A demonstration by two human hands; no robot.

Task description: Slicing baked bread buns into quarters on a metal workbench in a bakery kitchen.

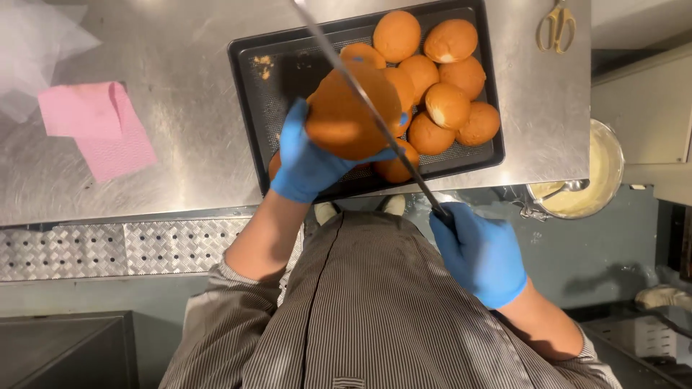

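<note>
stainless steel counter (pixel 187 108) under kitchen light, perforated metal ledge (pixel 108 248) along its near edge. nearest, a striped grey apron (pixel 375 310) and rolled sleeves. just beyond, at right, the right hand (pixel 481 253) in a blue glove, fingers clamped round the handle of a long knife (pixel 367 108); blade slanting up and left, crossing the face of a round brown bun (pixel 352 109). at left, the left hand (pixel 306 155), also blue-gloved, fingers curled up around the near left side of the bun, holding it raised over the black baking tray (pixel 249 79). behind and right of the held bun, more buns (pixel 447 79) heaped in the tray's right half. further left on the counter, a pink cloth (pixel 97 126). far right corner, pale scissors (pixel 556 25). lower right, off the counter, a metal bowl of pale cream (pixel 585 176).
</note>
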